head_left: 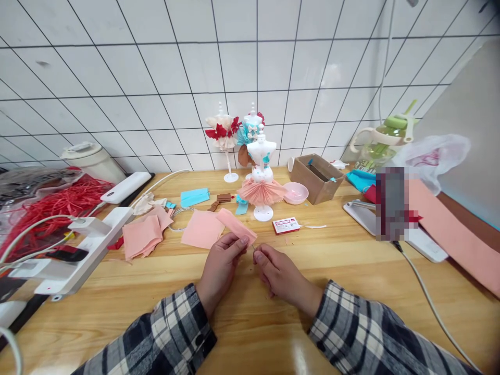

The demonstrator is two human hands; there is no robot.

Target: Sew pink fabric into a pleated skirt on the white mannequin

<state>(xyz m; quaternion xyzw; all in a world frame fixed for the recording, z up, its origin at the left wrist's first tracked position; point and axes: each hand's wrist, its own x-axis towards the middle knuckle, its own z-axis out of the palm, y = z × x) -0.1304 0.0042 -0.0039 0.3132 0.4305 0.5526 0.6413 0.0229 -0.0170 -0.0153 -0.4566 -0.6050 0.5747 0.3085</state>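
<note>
My left hand (224, 263) pinches a narrow folded strip of pink paper (236, 226) near its right end. Just to the right, my right hand (282, 272) is closed, thumb against fingers, beside the strip's end; a thin thing runs between the two hands, too small to identify. A flat pink sheet (200, 229) lies behind my left hand, with a stack of pink pieces (144, 233) farther left. Beyond my hands stands a small white dress form (262, 153) wearing a pleated pink skirt (262, 192). Two more decorated forms are behind it, one with red flowers (222, 131).
A red-and-white box (286, 225), a pink bowl (296, 193) and a cardboard box (318, 178) stand right of centre. A power strip (88, 255) and red shredded paper (66, 205) are left. Phones, a long pink strip (457, 234) and a cable lie right.
</note>
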